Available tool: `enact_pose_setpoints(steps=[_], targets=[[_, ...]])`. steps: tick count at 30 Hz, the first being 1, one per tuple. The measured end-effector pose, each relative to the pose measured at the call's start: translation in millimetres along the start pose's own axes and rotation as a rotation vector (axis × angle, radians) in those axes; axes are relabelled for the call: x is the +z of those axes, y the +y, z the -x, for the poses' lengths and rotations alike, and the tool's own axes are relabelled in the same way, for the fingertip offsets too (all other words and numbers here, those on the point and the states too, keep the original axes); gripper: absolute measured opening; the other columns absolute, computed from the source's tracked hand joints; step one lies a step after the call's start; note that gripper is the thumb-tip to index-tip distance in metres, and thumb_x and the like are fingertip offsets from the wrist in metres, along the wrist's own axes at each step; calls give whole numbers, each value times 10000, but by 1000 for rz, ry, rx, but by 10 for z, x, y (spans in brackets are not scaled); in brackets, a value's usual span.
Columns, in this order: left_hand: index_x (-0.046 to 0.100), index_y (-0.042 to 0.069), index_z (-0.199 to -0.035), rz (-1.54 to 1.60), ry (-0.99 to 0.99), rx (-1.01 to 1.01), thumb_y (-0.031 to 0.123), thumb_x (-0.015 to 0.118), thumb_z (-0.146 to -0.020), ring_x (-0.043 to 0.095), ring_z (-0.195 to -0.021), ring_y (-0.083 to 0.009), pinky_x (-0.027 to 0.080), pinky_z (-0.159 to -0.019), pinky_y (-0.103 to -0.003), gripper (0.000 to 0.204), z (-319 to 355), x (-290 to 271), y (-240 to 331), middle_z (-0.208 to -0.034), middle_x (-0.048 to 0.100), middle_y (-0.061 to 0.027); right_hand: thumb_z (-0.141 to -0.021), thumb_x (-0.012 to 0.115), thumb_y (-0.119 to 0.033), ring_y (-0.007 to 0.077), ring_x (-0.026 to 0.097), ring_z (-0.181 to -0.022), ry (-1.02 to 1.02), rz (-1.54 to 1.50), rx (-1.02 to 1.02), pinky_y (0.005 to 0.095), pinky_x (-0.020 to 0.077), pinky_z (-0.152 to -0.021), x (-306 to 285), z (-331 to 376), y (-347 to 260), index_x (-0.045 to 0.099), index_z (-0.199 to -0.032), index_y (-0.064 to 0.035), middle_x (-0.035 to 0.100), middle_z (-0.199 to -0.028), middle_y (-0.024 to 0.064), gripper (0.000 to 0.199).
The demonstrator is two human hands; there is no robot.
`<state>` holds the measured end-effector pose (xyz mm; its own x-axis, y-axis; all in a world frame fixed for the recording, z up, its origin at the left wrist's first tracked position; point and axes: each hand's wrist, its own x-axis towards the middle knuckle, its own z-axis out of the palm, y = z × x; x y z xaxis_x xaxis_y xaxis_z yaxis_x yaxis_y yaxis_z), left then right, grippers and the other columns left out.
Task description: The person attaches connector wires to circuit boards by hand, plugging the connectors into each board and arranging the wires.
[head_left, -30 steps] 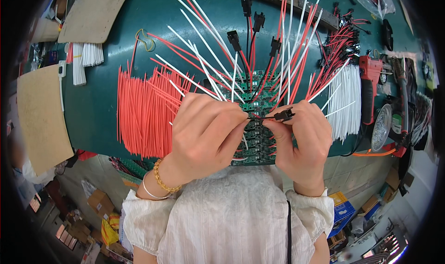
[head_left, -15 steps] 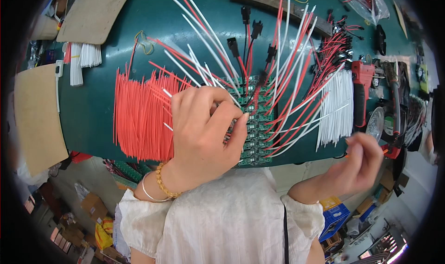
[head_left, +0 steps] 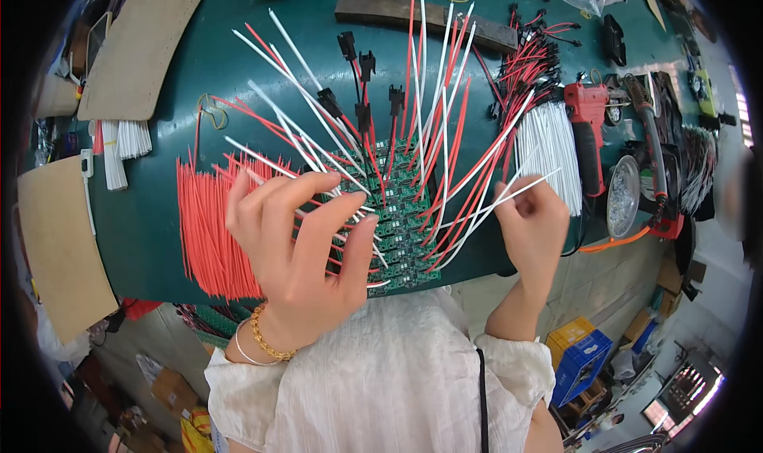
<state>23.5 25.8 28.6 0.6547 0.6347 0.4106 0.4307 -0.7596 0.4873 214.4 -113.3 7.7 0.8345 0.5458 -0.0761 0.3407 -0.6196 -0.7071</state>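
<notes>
Over the circuit boards (head_left: 397,214), left hand (head_left: 306,254) spread; right hand's (head_left: 534,226) grip pinches white wire (head_left: 509,199).

the green circuit boards (head_left: 397,214) are looking glossy, the red wires (head_left: 208,230) and white wires (head_left: 548,147) are showing smooth plastic coating. the table's green mat (head_left: 238,71) is looking matt, and the cardboard sheet (head_left: 135,44) is looking rough and dull, the bracelet (head_left: 266,343) shiny gold metal.
</notes>
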Motion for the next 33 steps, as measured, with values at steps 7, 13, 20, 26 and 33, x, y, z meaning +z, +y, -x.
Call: enact_pose_setpoints(steps=[7, 13, 20, 26, 33], targets=[[671, 60, -988, 670, -176, 59, 47, 759, -723, 600, -646, -209, 456, -577, -304, 279, 61, -47, 300, -868, 655, -51, -814, 672, -41, 56, 421, -573, 244, -559, -87, 203, 331, -544, -236, 639, 156, 525, -747, -16, 525, -674, -8, 163], [672, 17, -1015, 1163, -727, -338, 34, 736, -809, 606, -666, -110, 463, -562, -248, 217, 29, 100, 501, -930, 689, -70, -656, 692, -6, 190, 488, -465, 20, -275, -622, 256, 365, -522, -244, 829, 38, 542, -675, -46, 563, -584, 46, 157], [669, 11, -909, 1206, -710, -264, -4, 715, -798, 587, -629, -135, 454, -530, -255, 121, 79, 39, 274, -800, 626, -74, -679, 670, -51, 145, 388, -439, -215, -235, -835, 286, 290, -465, -85, 605, -151, 573, -704, -43, 558, -582, 28, 100], [646, 8, -833, 930, -351, -36, -56, 696, -734, 598, -586, -193, 466, -490, -280, 128, 150, -61, 84, -737, 607, -83, -588, 772, -57, 158, 483, -490, -353, -158, -876, 288, 303, -462, 2, 486, -381, 585, -816, -52, 609, -662, 35, 295], [660, -11, -815, 851, -200, -179, -105, 730, -654, 597, -577, -204, 473, -493, -260, 199, 186, -123, 42, -745, 622, -98, -641, 779, -14, 178, 566, -547, -363, -92, -931, 287, 364, -483, 160, 410, -507, 577, -949, -36, 682, -824, 83, 369]])
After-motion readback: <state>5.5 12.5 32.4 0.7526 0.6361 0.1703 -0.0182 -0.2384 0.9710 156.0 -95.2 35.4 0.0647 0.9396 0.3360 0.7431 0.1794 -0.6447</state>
